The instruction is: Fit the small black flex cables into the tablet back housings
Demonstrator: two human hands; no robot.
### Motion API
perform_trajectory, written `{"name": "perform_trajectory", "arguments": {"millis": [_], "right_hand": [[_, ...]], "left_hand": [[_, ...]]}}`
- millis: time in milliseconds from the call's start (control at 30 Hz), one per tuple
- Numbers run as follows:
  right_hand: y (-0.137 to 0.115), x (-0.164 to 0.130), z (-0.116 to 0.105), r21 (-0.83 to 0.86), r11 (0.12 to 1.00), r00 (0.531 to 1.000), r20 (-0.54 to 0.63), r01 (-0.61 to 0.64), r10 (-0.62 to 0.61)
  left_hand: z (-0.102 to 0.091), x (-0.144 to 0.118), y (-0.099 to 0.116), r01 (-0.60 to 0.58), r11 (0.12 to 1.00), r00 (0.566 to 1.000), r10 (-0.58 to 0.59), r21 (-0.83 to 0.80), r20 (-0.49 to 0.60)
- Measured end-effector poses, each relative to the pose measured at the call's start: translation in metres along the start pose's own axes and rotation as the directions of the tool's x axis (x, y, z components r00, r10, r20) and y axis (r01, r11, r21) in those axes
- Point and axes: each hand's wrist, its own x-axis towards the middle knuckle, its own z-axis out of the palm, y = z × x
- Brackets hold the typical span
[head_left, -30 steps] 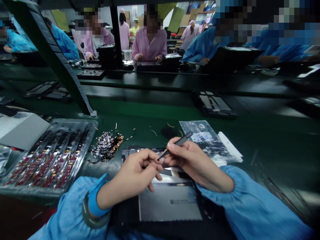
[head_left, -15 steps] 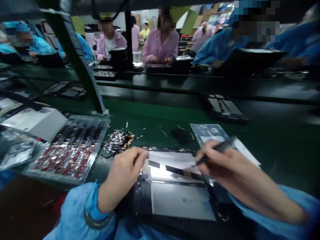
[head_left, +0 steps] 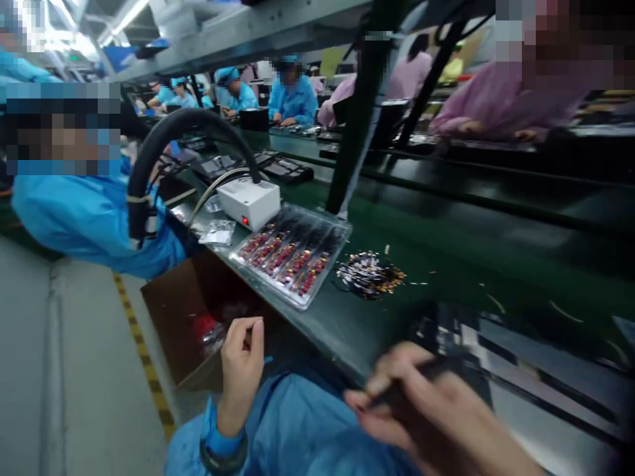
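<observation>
My left hand [head_left: 241, 370] is closed, thumb against curled fingers, in front of the bench beside an open cardboard box [head_left: 173, 311]. Whatever it may pinch is hidden or too small to name. My right hand [head_left: 426, 403], blurred, is closed around black tweezers [head_left: 391, 395] near the bench's front edge. To its right lies a flat device [head_left: 526, 396] with silver panels and black strips, partly covered by that hand. A clear plastic tray [head_left: 302, 303] of small red and black parts stands on the bench. Beside it is a pile of small black, white and gold pieces [head_left: 370, 274].
A white box [head_left: 253, 201] with a red light and a thick black hose [head_left: 193, 119] stands behind the tray. A co-worker in blue [head_left: 84, 211] sits at the left. A slanted dark post [head_left: 360, 125] rises from the green bench. Several people work beyond.
The view has swung left and down. My left hand has left the device's edge and moved over the floor side. My right hand has come back off the device, still holding the tweezers.
</observation>
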Motion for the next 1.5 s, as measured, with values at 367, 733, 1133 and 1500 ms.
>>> {"name": "perform_trajectory", "arguments": {"millis": [367,733,1133,1500], "right_hand": [[0.108,0.225,0.205,0.272,0.904,0.907,0.358,-0.329,0.223],[0.127,0.293,0.276,0.426,0.790,0.867,0.430,-0.442,0.253],[0.134,0.293,0.283,0.403,0.777,0.838,0.467,-0.485,0.281],[0.100,0.227,0.194,0.236,0.933,0.871,0.472,-0.271,0.134]], "left_hand": [[-0.100,-0.080,-0.145,0.655,0.747,0.738,-0.600,0.115,-0.309],[-0.099,-0.125,-0.153,0.864,0.482,0.502,-0.807,0.145,-0.309],[-0.072,-0.113,-0.162,0.822,0.562,0.559,-0.768,0.091,-0.312],[-0.044,-0.008,-0.121,0.453,0.891,0.806,-0.429,-0.043,-0.409]]}}
